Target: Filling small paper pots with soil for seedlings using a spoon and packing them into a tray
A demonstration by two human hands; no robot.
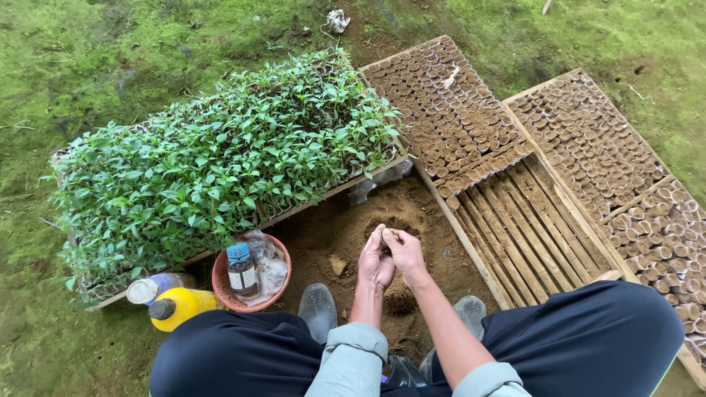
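Observation:
My left hand (375, 261) and my right hand (404, 251) are pressed together, fingertips meeting, above a mound of loose brown soil (382, 217) between my knees. The fingers are closed on something small that I cannot make out. A hollow shows in the soil just beyond the fingertips. Both sleeves are pale grey-green, and my legs in dark trousers frame the bottom of the view.
A wooden tray of green seedlings (220, 158) stands at left. Two slatted wooden trays (515, 213) (632, 184) partly filled with small soil pots lie at right. A pink bowl (220, 287) with a small bottle, a yellow bottle (184, 303) and a clear bottle (158, 285) sit near my left knee.

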